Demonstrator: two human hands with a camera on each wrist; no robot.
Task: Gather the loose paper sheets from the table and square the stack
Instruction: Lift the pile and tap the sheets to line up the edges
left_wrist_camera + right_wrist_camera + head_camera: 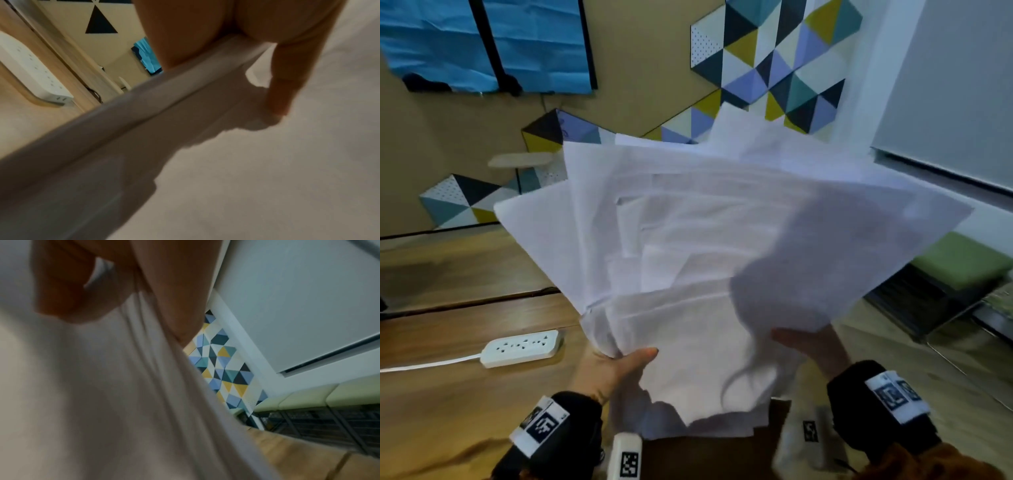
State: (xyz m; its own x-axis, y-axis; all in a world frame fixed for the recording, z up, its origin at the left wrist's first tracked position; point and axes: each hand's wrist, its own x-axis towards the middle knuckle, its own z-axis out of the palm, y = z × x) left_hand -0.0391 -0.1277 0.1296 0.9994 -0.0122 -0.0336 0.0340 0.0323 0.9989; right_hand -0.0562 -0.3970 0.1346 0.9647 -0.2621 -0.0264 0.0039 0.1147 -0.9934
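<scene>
Paper sheets (705,240): white, fanned, edges misaligned, held upright by left hand (616,370) and right hand (815,349), both gripping.

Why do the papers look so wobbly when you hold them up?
The papers are probably thin and floppy: they bend near the left hand. They seem slippery too, since they fan out unevenly despite the right hand.

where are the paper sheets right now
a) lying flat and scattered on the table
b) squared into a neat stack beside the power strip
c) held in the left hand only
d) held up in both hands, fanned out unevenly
d: the paper sheets are lifted off the table, the left hand gripping one lower corner and the right hand the other, with edges splayed at differing angles.
</scene>
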